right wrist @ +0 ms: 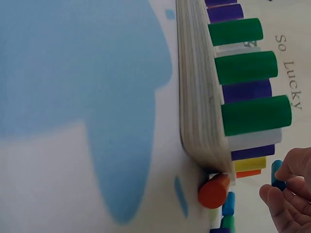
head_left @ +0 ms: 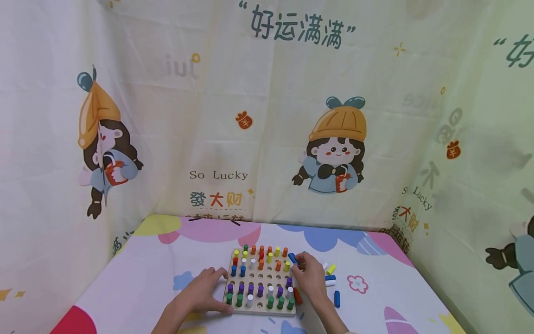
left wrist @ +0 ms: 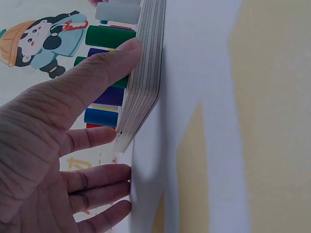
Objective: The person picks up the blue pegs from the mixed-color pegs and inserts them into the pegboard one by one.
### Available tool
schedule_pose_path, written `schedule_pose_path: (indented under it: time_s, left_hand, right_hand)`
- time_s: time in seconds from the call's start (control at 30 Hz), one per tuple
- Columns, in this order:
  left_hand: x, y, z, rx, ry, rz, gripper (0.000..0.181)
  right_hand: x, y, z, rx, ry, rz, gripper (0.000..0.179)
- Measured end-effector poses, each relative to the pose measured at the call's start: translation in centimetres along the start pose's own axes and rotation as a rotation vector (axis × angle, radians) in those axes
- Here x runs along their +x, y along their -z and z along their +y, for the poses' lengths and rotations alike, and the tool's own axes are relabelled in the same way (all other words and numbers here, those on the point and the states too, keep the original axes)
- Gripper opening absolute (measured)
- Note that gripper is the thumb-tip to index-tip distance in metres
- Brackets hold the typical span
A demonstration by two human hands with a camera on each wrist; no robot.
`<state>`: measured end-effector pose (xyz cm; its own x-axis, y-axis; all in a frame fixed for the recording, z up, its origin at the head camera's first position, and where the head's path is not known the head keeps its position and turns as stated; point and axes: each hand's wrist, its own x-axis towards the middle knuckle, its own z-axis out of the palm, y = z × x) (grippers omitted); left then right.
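A wooden pegboard (head_left: 269, 277) with rows of holes carries upright pegs in green, purple, white, blue, red, orange and yellow. My left hand (head_left: 204, 290) rests against its left side, fingers extended; the thumb touches the near left corner, beside a green peg (left wrist: 111, 35) in the left wrist view. A blue peg (head_left: 292, 257) is pinched between the thumb and fingers of my right hand (head_left: 310, 277), above the board's right edge near the back. That blue peg (right wrist: 277, 175) also shows in the right wrist view, partly covered by fingertips. Several holes in the board's middle hold no peg.
An orange-red peg (head_left: 297, 296) lies against the board's right side. Farther right lie more loose pegs, among them a yellow peg (head_left: 331, 269), a white peg (head_left: 330, 283) and a blue peg (head_left: 337, 298). Printed curtains (head_left: 267, 116) enclose the patterned table (head_left: 158, 260).
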<state>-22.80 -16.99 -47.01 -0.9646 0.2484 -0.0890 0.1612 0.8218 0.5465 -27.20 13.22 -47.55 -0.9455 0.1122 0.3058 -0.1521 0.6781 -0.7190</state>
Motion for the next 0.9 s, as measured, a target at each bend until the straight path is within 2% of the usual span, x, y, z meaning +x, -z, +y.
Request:
schedule_pose_path:
  time_s: [0.5,0.73,0.9]
  left_hand:
    - [0.2,0.0,0.0,0.000,0.009,-0.005,0.069]
    - [0.3,-0.1,0.0,0.002,0.003,-0.005,0.069]
    - [0.2,-0.1,-0.1,0.004,-0.009,0.003,0.069]
  right_hand:
    - [-0.8,0.4,-2.1,0.019,0.097,-0.006,0.019]
    - [-1.1,0.2,-2.7,0.038,0.120,-0.049,0.018]
    - [-1.4,0.0,-3.0,0.059,0.168,-0.069,0.017]
